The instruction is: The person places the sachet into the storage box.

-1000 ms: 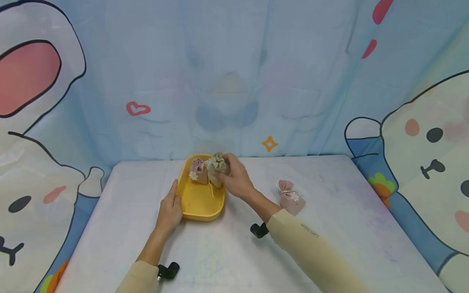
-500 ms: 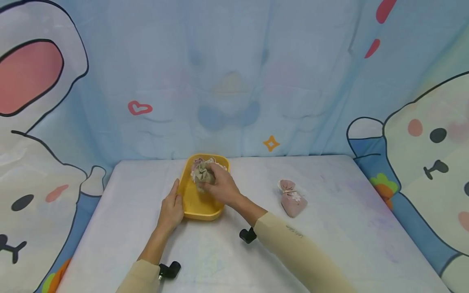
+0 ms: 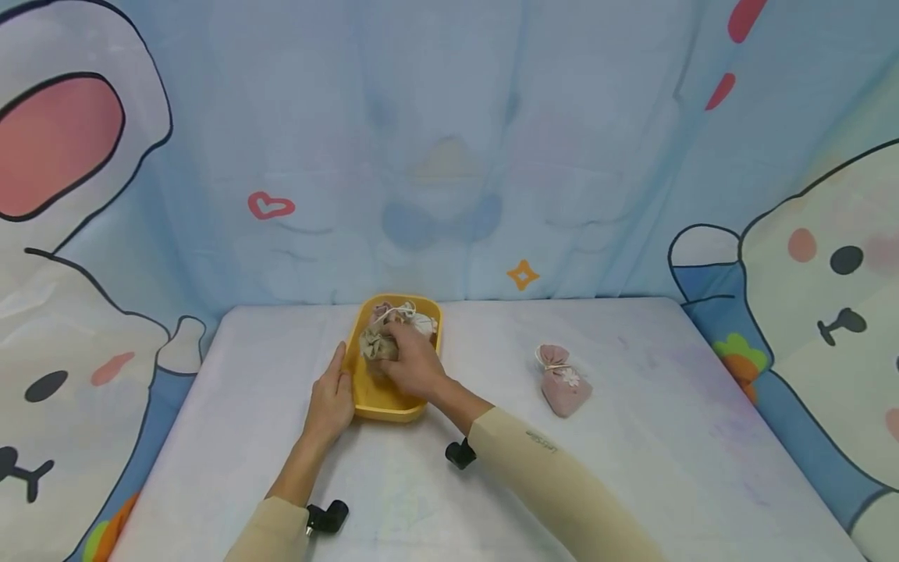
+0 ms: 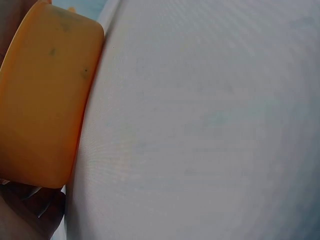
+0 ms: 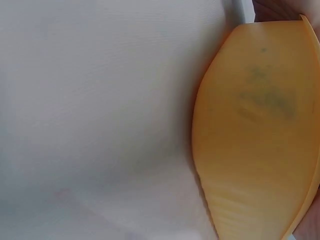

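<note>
At the back of the table stands a yellow plastic tray (image 3: 388, 408). My left hand (image 3: 331, 400) holds its left side, thumb near the rim. Inside the tray, my right hand (image 3: 414, 363) pinches a green drawstring pouch (image 3: 378, 344) toward the tray's left wall. Behind the fingers are a pink pouch (image 3: 382, 309), mostly hidden, and a whitish pouch (image 3: 424, 324). In the left wrist view, fingers (image 4: 32, 207) lie against the end of the tray. The right wrist view catches the tray's outer wall (image 5: 255, 135), while the pouches are out of sight there.
Another pink drawstring pouch (image 3: 565, 389) with a white flower lies on the white table (image 3: 653, 437), right of the tray. A printed blue curtain (image 3: 449, 117) hangs behind the table. Black wrist cameras (image 3: 328, 517) sit below both forearms.
My right hand has carried the green pouch leftward and down within the tray, uncovering the whitish pouch at right. My left hand stays on the tray's side.
</note>
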`<state>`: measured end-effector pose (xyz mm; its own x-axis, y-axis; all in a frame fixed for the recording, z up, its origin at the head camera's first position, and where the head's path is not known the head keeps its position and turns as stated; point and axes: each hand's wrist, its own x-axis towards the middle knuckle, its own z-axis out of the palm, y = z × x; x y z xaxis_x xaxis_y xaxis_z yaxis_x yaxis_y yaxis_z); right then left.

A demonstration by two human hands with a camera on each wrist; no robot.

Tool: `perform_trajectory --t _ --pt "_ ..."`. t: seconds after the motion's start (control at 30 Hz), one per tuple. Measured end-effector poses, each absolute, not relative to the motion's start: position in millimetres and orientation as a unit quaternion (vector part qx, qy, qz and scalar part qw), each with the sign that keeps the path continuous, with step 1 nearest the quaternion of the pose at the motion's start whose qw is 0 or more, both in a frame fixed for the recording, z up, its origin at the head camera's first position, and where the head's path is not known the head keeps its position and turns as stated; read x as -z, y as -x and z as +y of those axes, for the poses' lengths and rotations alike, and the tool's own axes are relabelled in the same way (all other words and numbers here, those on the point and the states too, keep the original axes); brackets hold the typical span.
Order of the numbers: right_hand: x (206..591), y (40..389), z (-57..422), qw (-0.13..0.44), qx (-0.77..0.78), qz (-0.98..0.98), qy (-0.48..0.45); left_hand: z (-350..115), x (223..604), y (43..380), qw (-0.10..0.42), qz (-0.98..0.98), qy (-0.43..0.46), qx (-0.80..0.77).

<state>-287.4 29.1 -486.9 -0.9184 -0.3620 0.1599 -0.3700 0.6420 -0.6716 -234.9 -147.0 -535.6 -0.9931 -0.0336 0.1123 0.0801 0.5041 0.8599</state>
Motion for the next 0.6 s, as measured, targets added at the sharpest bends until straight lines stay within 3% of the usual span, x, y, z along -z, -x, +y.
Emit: perform_trajectory --t 0.6 --pt "492 294 15 -0.004 -0.288 -0.943 -0.164 -146 532 234 0.054 -0.862 0.011 0.503"
